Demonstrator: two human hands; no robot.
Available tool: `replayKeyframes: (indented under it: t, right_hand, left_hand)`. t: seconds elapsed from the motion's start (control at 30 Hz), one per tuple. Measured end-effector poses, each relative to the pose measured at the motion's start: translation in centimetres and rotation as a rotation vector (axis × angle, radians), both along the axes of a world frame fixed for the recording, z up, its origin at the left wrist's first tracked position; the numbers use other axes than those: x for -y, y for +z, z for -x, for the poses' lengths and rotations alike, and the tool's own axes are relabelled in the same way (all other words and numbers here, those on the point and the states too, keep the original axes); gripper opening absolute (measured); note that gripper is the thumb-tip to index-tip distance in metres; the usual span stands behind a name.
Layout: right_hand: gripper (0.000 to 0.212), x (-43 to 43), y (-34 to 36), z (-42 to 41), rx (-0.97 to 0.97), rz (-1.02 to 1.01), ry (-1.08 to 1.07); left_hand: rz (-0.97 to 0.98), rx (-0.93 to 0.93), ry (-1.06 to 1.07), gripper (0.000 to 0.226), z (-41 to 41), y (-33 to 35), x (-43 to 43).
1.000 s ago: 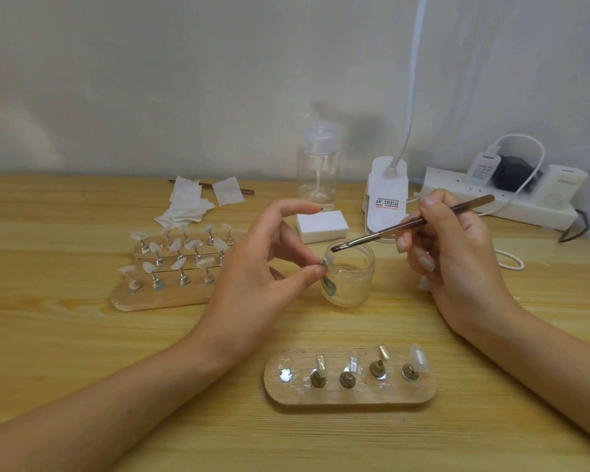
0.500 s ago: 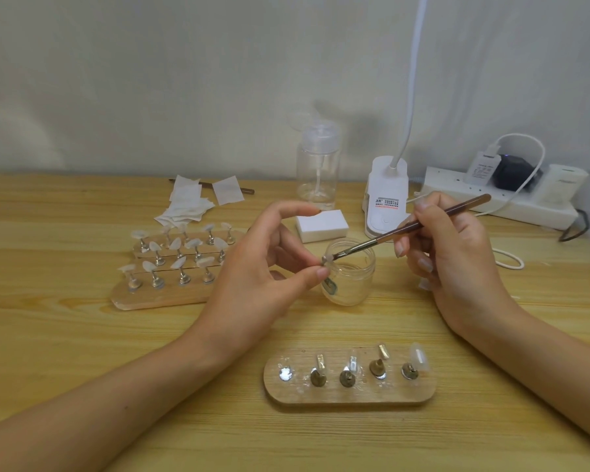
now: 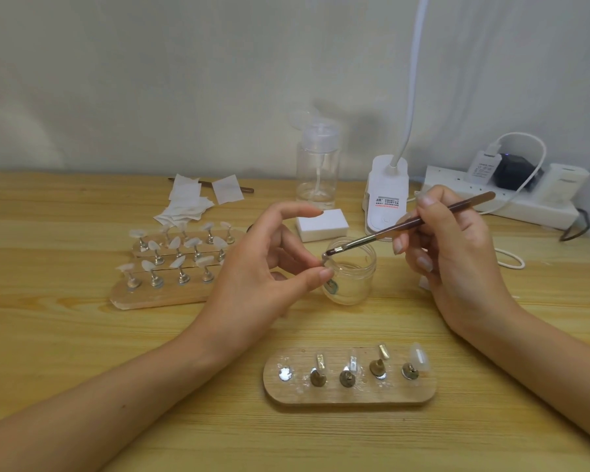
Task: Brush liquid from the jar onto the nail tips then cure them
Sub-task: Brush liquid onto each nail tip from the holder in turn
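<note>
My left hand (image 3: 252, 277) pinches a small clear nail tip on its holder (image 3: 325, 259) between thumb and a finger, right beside the open glass jar (image 3: 351, 277). My right hand (image 3: 453, 260) grips a brown-handled brush (image 3: 409, 224) like a pen; its bristles touch the nail tip. In front of me lies an oval wooden stand (image 3: 349, 391) with several metal holders, one at the right carrying a clear tip (image 3: 420, 358). A larger wooden stand (image 3: 157, 294) at the left holds several white nail tips.
At the back stand a clear pump bottle (image 3: 317, 165), a white lamp base (image 3: 387, 202) with a gooseneck, a white block (image 3: 322, 225) and a power strip (image 3: 504, 195) with plugs. White wipes (image 3: 191, 202) lie back left. A white cable (image 3: 511, 264) loops at the right.
The brush tip has come down and left from over the jar's mouth to touch the nail tip pinched in my left hand. My left hand has hardly moved.
</note>
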State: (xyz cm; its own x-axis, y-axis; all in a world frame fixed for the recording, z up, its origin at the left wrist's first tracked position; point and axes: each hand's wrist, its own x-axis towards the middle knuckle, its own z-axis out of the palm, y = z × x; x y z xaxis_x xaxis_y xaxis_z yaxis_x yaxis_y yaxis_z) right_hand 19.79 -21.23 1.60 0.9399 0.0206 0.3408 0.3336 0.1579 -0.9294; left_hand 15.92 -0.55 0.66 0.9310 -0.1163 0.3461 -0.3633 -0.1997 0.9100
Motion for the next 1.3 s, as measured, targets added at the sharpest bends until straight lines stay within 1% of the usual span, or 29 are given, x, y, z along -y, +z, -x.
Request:
replayKeyframes:
  t: [0.17,0.27,0.33,0.47,0.57,0.67,0.83,0.93,1.0,1.17,1.3]
  right_hand:
    - [0.028,0.07,0.01,-0.11,-0.073,0.035,-0.081]
    - [0.03,0.09,0.07,-0.05,-0.029,-0.015,-0.03]
    - [0.028,-0.07,-0.01,-0.04,-0.008,0.008,-0.003]
    - [0.028,0.08,-0.24,-0.32,-0.052,0.043,-0.069]
    - [0.029,0.15,-0.19,-0.24,-0.005,-0.017,-0.016]
    - [0.026,-0.03,-0.15,-0.1,0.013,-0.001,0.037]
    - [0.028,0.23,-0.24,-0.26,-0.09,0.036,-0.087]
    - [0.029,0.14,-0.12,-0.1,-0.028,-0.016,-0.005]
    - [0.028,-0.03,-0.09,-0.06,-0.006,0.005,0.036]
    - [0.03,0.2,-0.27,-0.34,-0.075,0.009,-0.066]
    - [0.031,-0.04,-0.06,-0.03,0.0,0.011,0.012]
  left_hand:
    - [0.005,-0.004,-0.012,0.055,-0.12,-0.07,0.05]
    - [0.0,0.0,-0.013,0.055,-0.17,-0.1,-0.06]
    - [0.002,0.001,-0.017,0.055,-0.2,-0.12,-0.11]
    - [-0.002,0.003,-0.016,0.055,-0.21,-0.17,-0.09]
    - [-0.01,0.013,-0.018,0.056,-0.2,-0.16,-0.05]
    - [-0.019,0.017,-0.012,0.056,-0.22,-0.07,-0.06]
    - [-0.039,0.032,0.005,0.055,-0.12,0.08,0.05]
    - [-0.042,0.044,0.006,0.055,-0.04,0.18,0.08]
    - [-0.041,0.048,0.008,0.055,-0.05,0.23,0.08]
    - [-0.047,0.062,0.019,0.054,-0.18,0.11,-0.01]
    - [-0.055,0.067,0.024,0.055,-0.23,-0.04,-0.05]
